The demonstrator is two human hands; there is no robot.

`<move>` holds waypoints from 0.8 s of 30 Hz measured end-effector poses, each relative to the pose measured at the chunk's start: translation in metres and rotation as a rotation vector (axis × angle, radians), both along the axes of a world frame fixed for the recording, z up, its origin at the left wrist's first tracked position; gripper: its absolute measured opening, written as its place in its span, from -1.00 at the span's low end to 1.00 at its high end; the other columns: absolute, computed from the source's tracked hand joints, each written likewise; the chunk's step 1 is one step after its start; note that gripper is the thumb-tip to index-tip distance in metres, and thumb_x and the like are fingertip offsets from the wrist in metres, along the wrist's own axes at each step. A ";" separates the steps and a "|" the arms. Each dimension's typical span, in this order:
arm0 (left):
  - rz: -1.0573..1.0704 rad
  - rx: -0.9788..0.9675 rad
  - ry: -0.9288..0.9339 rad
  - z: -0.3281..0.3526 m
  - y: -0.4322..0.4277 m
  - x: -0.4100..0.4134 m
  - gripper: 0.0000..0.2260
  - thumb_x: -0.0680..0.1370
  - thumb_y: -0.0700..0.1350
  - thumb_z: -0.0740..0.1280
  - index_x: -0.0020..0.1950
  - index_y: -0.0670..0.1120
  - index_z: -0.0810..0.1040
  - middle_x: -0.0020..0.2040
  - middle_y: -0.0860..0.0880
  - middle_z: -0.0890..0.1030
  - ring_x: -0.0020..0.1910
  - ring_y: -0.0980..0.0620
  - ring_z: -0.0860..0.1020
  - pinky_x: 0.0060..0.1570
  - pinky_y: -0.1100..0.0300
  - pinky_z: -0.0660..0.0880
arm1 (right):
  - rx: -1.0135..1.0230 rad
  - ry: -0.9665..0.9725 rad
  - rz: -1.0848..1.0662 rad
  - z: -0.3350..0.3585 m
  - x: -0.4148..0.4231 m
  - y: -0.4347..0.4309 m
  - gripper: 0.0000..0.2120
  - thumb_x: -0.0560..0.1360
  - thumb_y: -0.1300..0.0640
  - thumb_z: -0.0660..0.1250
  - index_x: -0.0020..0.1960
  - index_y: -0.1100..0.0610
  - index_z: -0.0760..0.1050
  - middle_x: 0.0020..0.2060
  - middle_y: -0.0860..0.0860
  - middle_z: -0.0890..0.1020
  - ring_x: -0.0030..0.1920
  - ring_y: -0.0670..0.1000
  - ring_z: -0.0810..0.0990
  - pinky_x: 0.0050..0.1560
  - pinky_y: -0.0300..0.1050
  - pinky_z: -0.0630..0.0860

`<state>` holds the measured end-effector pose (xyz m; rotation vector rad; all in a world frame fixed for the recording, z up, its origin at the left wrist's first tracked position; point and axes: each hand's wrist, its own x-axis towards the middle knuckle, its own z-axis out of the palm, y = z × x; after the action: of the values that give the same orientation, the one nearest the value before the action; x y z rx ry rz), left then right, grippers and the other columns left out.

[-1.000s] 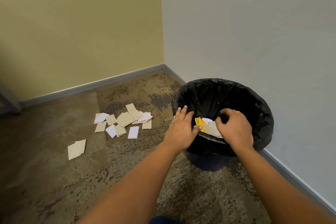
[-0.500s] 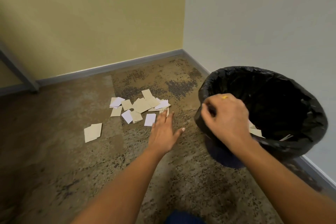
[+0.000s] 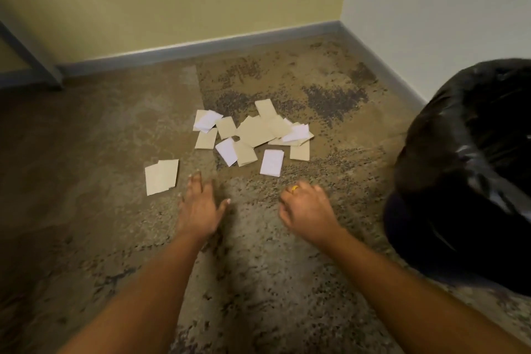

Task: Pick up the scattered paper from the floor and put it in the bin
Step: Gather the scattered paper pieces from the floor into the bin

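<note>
Mottled brown carpet [image 3: 258,282], yellow wall [image 3: 172,0], scattered paper [image 3: 253,135]; left hand [image 3: 201,210] spread flat, right hand [image 3: 309,210] loosely curled, both empty

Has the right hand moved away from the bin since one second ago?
Yes. The right hand has left the opening of the bin and now hovers left of it over the carpet, near the scattered paper, holding nothing.

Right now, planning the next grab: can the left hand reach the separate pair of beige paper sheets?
Probably yes: the open left hand is beside the beige sheets, only bare carpet between.
</note>
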<state>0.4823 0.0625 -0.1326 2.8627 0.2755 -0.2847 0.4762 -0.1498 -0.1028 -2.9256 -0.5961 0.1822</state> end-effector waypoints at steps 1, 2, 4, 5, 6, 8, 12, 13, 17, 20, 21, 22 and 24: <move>0.004 0.041 -0.018 -0.006 0.009 0.002 -0.34 0.56 0.17 0.17 0.54 -0.09 0.00 0.56 -0.13 -0.14 0.54 -0.13 -0.13 0.48 -0.17 -0.04 | -0.004 -0.006 -0.003 -0.010 0.008 0.000 -0.68 0.58 0.02 0.07 0.23 0.09 0.44 0.17 0.01 0.53 0.25 0.02 0.37 0.29 0.00 0.26; 0.015 0.067 -0.032 -0.013 0.017 0.005 -0.32 0.56 0.19 0.15 0.54 -0.08 -0.04 0.56 -0.12 -0.16 0.54 -0.13 -0.15 0.47 -0.17 -0.07 | -0.008 -0.023 -0.005 -0.020 0.017 0.001 -0.67 0.58 0.01 0.08 0.26 0.08 0.43 0.23 0.01 0.50 0.31 0.02 0.34 0.31 0.01 0.24; 0.076 0.077 -0.055 -0.026 0.031 0.013 -0.30 0.56 0.21 0.13 0.55 -0.09 -0.05 0.55 -0.13 -0.19 0.53 -0.14 -0.19 0.45 -0.17 -0.12 | 0.001 -0.052 -0.031 -0.033 0.040 -0.001 -0.63 0.57 -0.03 0.10 0.32 0.06 0.39 0.35 0.00 0.41 0.40 0.02 0.24 0.34 0.04 0.21; 0.123 0.069 -0.070 -0.031 0.037 0.017 -0.31 0.56 0.21 0.13 0.54 -0.11 -0.02 0.55 -0.15 -0.18 0.53 -0.16 -0.19 0.45 -0.18 -0.14 | 0.004 -0.051 -0.069 -0.039 0.055 -0.002 -0.61 0.56 -0.06 0.12 0.34 0.04 0.36 0.40 0.01 0.35 0.44 0.04 0.19 0.37 0.07 0.18; 0.173 0.060 -0.086 -0.036 0.043 0.023 -0.33 0.56 0.19 0.14 0.54 -0.13 0.03 0.55 -0.18 -0.14 0.53 -0.18 -0.18 0.44 -0.21 -0.14 | 0.010 -0.037 -0.129 -0.043 0.071 -0.003 -0.57 0.54 -0.10 0.15 0.36 0.02 0.33 0.44 0.04 0.28 0.46 0.06 0.14 0.38 0.11 0.16; 0.268 0.039 -0.115 -0.041 0.053 0.034 -0.38 0.56 0.14 0.17 0.51 -0.17 0.14 0.55 -0.22 -0.06 0.53 -0.22 -0.12 0.43 -0.29 -0.08 | 0.053 0.008 -0.272 -0.048 0.101 -0.005 -0.48 0.49 -0.19 0.23 0.38 -0.01 0.28 0.48 0.06 0.17 0.49 0.12 0.05 0.40 0.20 0.13; 0.314 0.051 -0.120 -0.047 0.068 0.060 -0.42 0.56 0.14 0.20 0.47 -0.14 0.20 0.54 -0.24 0.00 0.51 -0.28 -0.07 0.38 -0.36 -0.05 | 0.132 -0.004 -0.415 -0.048 0.149 -0.008 -0.39 0.45 -0.22 0.29 0.40 0.01 0.27 0.50 0.11 0.10 0.49 0.18 0.01 0.40 0.24 0.12; 0.304 0.057 -0.106 -0.048 0.071 0.067 -0.40 0.55 0.17 0.18 0.49 -0.13 0.18 0.54 -0.24 -0.02 0.51 -0.29 -0.07 0.38 -0.37 -0.06 | 0.118 -0.025 -0.414 -0.047 0.159 -0.009 -0.38 0.45 -0.22 0.29 0.41 0.02 0.27 0.50 0.13 0.10 0.49 0.19 0.01 0.40 0.25 0.12; 0.273 -0.004 -0.006 -0.053 0.071 0.091 -0.32 0.53 0.28 0.09 0.54 0.00 -0.01 0.56 -0.16 -0.06 0.51 -0.28 -0.09 0.38 -0.36 -0.09 | 0.142 0.109 -0.452 -0.053 0.193 -0.006 -0.26 0.40 -0.32 0.29 0.47 -0.10 0.13 0.51 0.17 -0.01 0.50 0.25 -0.10 0.39 0.34 0.04; 0.181 0.017 0.020 -0.059 0.058 0.099 -0.31 0.51 0.35 0.03 0.54 0.09 -0.08 0.56 -0.12 -0.09 0.51 -0.29 -0.13 0.37 -0.37 -0.14 | 0.202 0.304 -0.517 -0.063 0.204 -0.003 -0.14 0.33 -0.40 0.29 0.49 -0.20 -0.01 0.52 0.18 -0.15 0.50 0.27 -0.21 0.39 0.39 -0.07; 0.142 0.018 0.011 -0.061 0.053 0.101 -0.32 0.51 0.35 0.02 0.54 0.12 -0.08 0.57 -0.11 -0.09 0.51 -0.28 -0.14 0.37 -0.36 -0.14 | 0.193 0.331 -0.517 -0.067 0.204 -0.001 -0.12 0.31 -0.42 0.27 0.49 -0.22 -0.04 0.52 0.17 -0.18 0.49 0.28 -0.23 0.38 0.40 -0.13; 0.102 0.013 0.001 -0.061 0.046 0.103 -0.34 0.50 0.35 0.02 0.53 0.15 -0.08 0.57 -0.10 -0.10 0.52 -0.27 -0.15 0.38 -0.36 -0.14 | 0.157 0.338 -0.496 -0.071 0.202 0.001 -0.11 0.29 -0.45 0.25 0.49 -0.25 -0.05 0.52 0.16 -0.21 0.49 0.28 -0.26 0.37 0.41 -0.19; 0.016 0.003 -0.014 -0.061 0.034 0.107 -0.36 0.49 0.37 0.01 0.51 0.22 -0.07 0.57 -0.09 -0.10 0.52 -0.26 -0.16 0.38 -0.36 -0.15 | 0.084 0.315 -0.420 -0.080 0.193 0.006 -0.14 0.29 -0.49 0.20 0.47 -0.29 -0.05 0.52 0.10 -0.21 0.48 0.27 -0.29 0.35 0.42 -0.28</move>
<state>0.5890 0.0960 -0.1940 2.8624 0.2965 -0.2613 0.6696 -0.1433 -0.1829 -2.7757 0.0563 0.5344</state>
